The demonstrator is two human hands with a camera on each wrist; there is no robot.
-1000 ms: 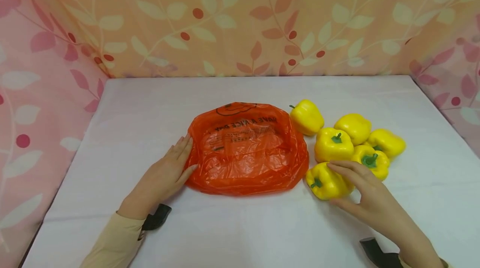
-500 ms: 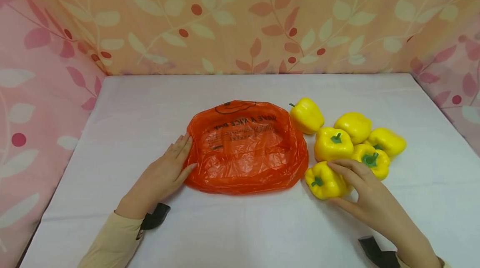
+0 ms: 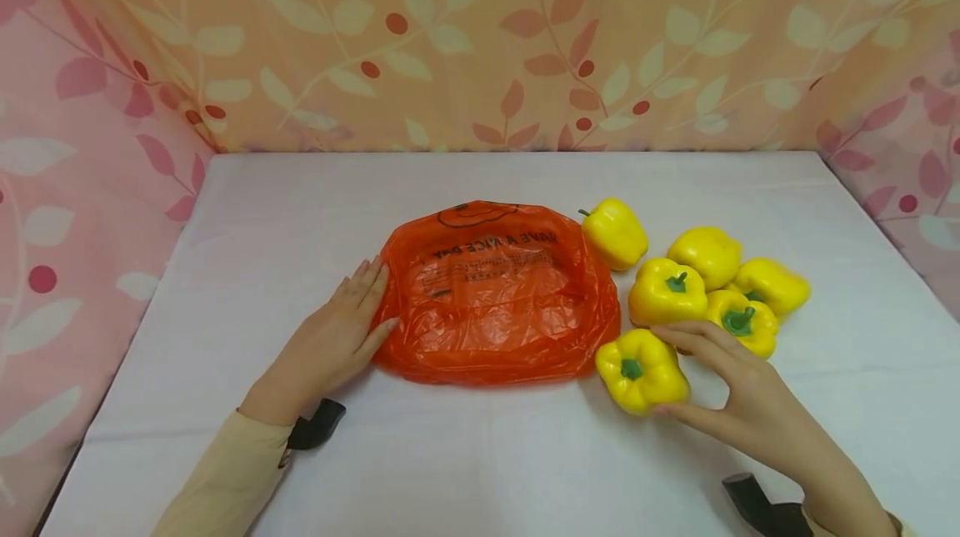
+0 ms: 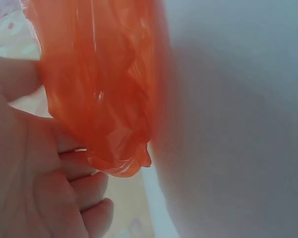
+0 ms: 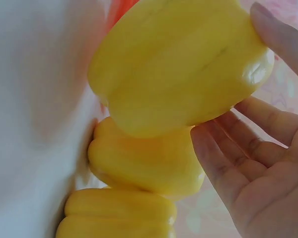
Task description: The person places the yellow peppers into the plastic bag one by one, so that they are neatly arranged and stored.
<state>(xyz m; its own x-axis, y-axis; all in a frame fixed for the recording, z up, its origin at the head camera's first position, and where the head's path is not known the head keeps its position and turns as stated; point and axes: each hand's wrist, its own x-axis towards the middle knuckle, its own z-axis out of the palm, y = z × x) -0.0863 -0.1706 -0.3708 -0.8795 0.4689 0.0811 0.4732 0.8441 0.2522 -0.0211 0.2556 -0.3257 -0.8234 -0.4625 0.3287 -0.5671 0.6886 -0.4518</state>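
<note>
**Two hands at an orange bag and a cluster of yellow peppers**

A white cloth-covered counter point(image 3: 480, 470) fills the head view, backed by pink and peach leaf-patterned fabric walls point(image 3: 480, 37). At the centre lies a crumpled, translucent orange plastic bag point(image 3: 498, 295) with dark printed lettering, its mouth spread wide and flat.

The left hand point(image 3: 337, 341), at 9 o'clock from the bag, lies palm down on the counter with fingers straight and close together, the fingertips touching the bag's left edge. The left wrist view shows the orange film bunched against the fingers point(image 4: 64, 158). A beige sleeve point(image 3: 225, 479) covers the forearm, with a dark strap point(image 3: 318, 424) at the wrist.

The right hand point(image 3: 738, 391), at 4 o'clock from the bag, grips a glossy yellow bell pepper with a green stem point(image 3: 641, 370), thumb below and fingers curved over its far side. This pepper sits just beside the bag's lower right rim; whether it rests on the counter or is lifted off it cannot be told.

At 3 o'clock from the bag, four more yellow peppers point(image 3: 708, 283) huddle together, touching. A fifth pepper point(image 3: 615, 233) lies on its side at 2 o'clock, close to the bag's upper right rim.
</note>
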